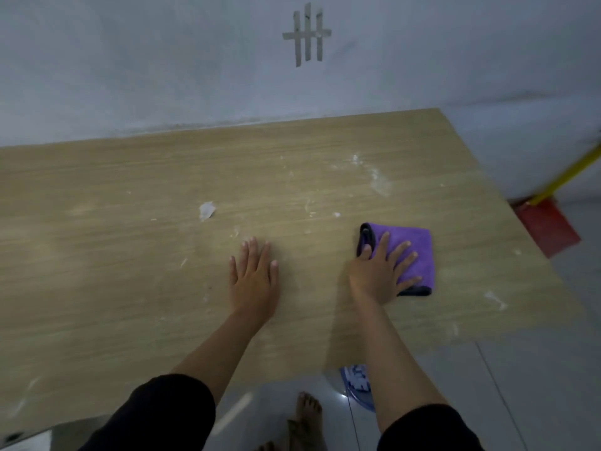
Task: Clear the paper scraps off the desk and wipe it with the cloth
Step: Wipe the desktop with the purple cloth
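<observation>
A folded purple cloth (413,245) lies on the wooden desk (130,255) right of centre. My right hand (380,271) presses flat on the cloth, fingers spread over it. My left hand (253,275) rests flat on the bare desk about a hand's width to the left, fingers apart, holding nothing. One white paper scrap (206,210) lies farther back, left of my left hand. Small white bits and smears (374,177) dot the desk toward the back right and near the right edge.
A wall runs along the desk's far edge, with grey tape strips (307,35) stuck on it. A red dustpan (549,226) with a yellow handle stands on the floor off the right edge. Below the front edge are a blue bin (357,385) holding white scraps and my bare foot (307,415).
</observation>
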Tool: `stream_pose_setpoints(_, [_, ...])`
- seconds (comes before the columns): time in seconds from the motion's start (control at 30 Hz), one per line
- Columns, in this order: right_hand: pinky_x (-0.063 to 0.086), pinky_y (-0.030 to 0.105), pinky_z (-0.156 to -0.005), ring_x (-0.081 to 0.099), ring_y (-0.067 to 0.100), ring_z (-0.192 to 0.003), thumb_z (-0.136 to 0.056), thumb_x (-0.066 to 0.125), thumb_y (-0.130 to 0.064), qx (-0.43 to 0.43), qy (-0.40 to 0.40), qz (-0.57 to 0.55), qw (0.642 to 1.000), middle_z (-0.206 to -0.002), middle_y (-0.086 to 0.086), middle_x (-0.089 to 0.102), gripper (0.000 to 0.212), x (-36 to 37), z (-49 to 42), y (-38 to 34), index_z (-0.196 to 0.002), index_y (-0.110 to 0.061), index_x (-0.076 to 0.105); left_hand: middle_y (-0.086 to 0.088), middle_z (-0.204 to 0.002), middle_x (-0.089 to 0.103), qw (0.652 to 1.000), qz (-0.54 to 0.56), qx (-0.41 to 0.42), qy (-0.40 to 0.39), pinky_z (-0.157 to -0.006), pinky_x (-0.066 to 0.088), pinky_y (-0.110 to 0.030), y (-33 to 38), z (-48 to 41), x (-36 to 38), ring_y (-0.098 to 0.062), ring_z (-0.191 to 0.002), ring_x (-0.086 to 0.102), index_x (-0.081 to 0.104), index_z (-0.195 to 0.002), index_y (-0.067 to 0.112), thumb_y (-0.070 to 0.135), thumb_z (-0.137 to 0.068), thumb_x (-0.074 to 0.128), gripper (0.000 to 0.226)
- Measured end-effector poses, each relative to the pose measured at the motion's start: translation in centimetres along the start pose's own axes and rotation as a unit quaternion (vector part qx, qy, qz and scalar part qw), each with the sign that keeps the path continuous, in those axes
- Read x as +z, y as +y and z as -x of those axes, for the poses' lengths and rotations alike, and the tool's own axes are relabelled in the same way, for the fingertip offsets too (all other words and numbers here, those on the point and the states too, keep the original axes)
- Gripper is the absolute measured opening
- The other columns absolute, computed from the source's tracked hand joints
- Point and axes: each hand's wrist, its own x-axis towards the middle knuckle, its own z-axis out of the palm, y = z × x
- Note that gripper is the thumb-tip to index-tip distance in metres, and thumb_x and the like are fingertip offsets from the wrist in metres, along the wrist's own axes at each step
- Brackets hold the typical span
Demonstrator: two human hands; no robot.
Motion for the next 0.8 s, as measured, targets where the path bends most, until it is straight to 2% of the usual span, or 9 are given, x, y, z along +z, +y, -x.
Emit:
stream_pose_setpoints(0.1, [-0.013, 0.054, -0.11, -0.012, 0.021, -0.143, -0.099, 0.024, -0.039, 0.023, 0.021, -0.023, 0.999, -0.157, 0.0, -0.003, 0.049, -1.2, 2.4, 4.1, -0.146, -0.034, 0.012, -0.002, -0.157, 0.0, 1.0, -0.001, 0.009, -0.024, -0.116, -0.01, -0.039, 0.9, 2.1, 0.3, -0.014, -0.144, -0.008, 0.012, -0.146, 0.025, 0.039, -0.098, 0.014, 0.05])
stream_pose_setpoints(0.2, [-0.01, 0.053, -0.112, -0.008, 0.02, -0.144, -0.1, 0.028, -0.032, 0.035, 0.048, -0.056, 0.997, -0.157, -0.001, 0.003, 0.046, -2.1, 4.6, 7.7, -0.145, -0.033, 0.019, -0.001, -0.157, -0.001, 0.999, 0.006, 0.02, -0.043, -0.117, -0.01, -0.04, 1.9, 4.1, 0.6, -0.014, -0.144, -0.009, 0.01, -0.146, 0.025, 0.036, -0.099, 0.019, 0.049])
stream_pose_setpoints(0.3, [0.002, 0.054, -0.113, -0.002, 0.023, -0.144, -0.1, 0.033, -0.025, 0.051, 0.08, -0.116, 0.989, -0.157, 0.002, 0.011, 0.044, -2.4, 6.3, 10.7, -0.143, -0.027, 0.029, -0.002, -0.157, -0.001, 0.998, 0.004, 0.033, -0.054, -0.116, -0.011, -0.04, 2.6, 5.7, 0.8, -0.015, -0.144, -0.01, 0.01, -0.146, 0.025, 0.036, -0.099, 0.019, 0.049])
stream_pose_setpoints(0.4, [0.015, 0.045, -0.113, 0.01, 0.035, -0.142, -0.097, 0.041, -0.01, 0.015, 0.136, -0.187, 0.973, -0.152, 0.014, 0.023, 0.041, -2.3, 8.0, 13.3, -0.137, -0.013, 0.042, -0.002, -0.157, -0.001, 0.998, -0.006, 0.042, -0.053, -0.117, -0.011, -0.041, 2.9, 6.9, 0.8, -0.016, -0.144, -0.009, 0.011, -0.146, 0.024, 0.036, -0.099, 0.019, 0.049])
stream_pose_setpoints(0.5, [0.021, 0.048, -0.112, 0.016, 0.038, -0.14, -0.094, 0.043, -0.001, 0.017, 0.159, -0.213, 0.964, -0.15, 0.018, 0.026, 0.042, -2.4, 9.1, 14.4, -0.135, -0.01, 0.045, -0.002, -0.157, -0.001, 0.997, -0.01, 0.047, -0.059, -0.116, -0.012, -0.04, 2.6, 7.7, 0.7, -0.016, -0.144, -0.01, 0.011, -0.146, 0.024, 0.037, -0.099, 0.018, 0.049])
stream_pose_setpoints(0.57, [0.025, 0.049, -0.11, 0.017, 0.036, -0.14, -0.09, 0.046, 0.002, -0.022, 0.179, -0.193, 0.964, -0.151, 0.016, 0.027, 0.046, -2.6, 9.8, 13.8, -0.134, -0.013, 0.046, -0.001, -0.157, -0.002, 0.997, -0.006, 0.042, -0.066, -0.116, -0.012, -0.039, 2.3, 8.1, 0.7, -0.015, -0.144, -0.011, 0.01, -0.146, 0.025, 0.037, -0.099, 0.018, 0.049])
stream_pose_setpoints(0.63, [0.027, 0.048, -0.109, 0.019, 0.035, -0.14, -0.086, 0.047, 0.002, -0.113, 0.192, -0.162, 0.961, -0.15, 0.015, 0.029, 0.052, -2.4, 10.6, 12.4, -0.134, -0.016, 0.047, -0.001, -0.157, -0.002, 0.997, -0.006, 0.041, -0.068, -0.116, -0.011, -0.039, 2.0, 8.4, 0.6, -0.015, -0.144, -0.011, 0.01, -0.146, 0.026, 0.037, -0.099, 0.018, 0.049])
stream_pose_setpoints(0.73, [0.032, 0.042, -0.107, 0.029, 0.033, -0.137, -0.079, 0.035, -0.007, -0.227, 0.144, -0.113, 0.957, -0.146, 0.013, 0.038, 0.055, -1.5, 12.1, 9.3, -0.13, -0.019, 0.051, -0.001, -0.157, 0.0, 0.997, -0.006, 0.046, -0.063, -0.116, -0.01, -0.04, 1.9, 8.6, 0.6, -0.016, -0.144, -0.009, 0.011, -0.146, 0.026, 0.037, -0.099, 0.02, 0.049])
stream_pose_setpoints(0.8, [0.036, 0.044, -0.104, 0.038, 0.034, -0.133, -0.08, 0.035, -0.015, -0.273, 0.093, -0.068, 0.955, -0.14, 0.013, 0.046, 0.049, -0.3, 12.9, 8.0, -0.124, -0.02, 0.056, -0.002, -0.157, 0.001, 0.997, -0.011, 0.045, -0.06, -0.116, -0.009, -0.04, 1.7, 8.8, 0.7, -0.016, -0.144, -0.007, 0.012, -0.146, 0.026, 0.036, -0.099, 0.021, 0.049])
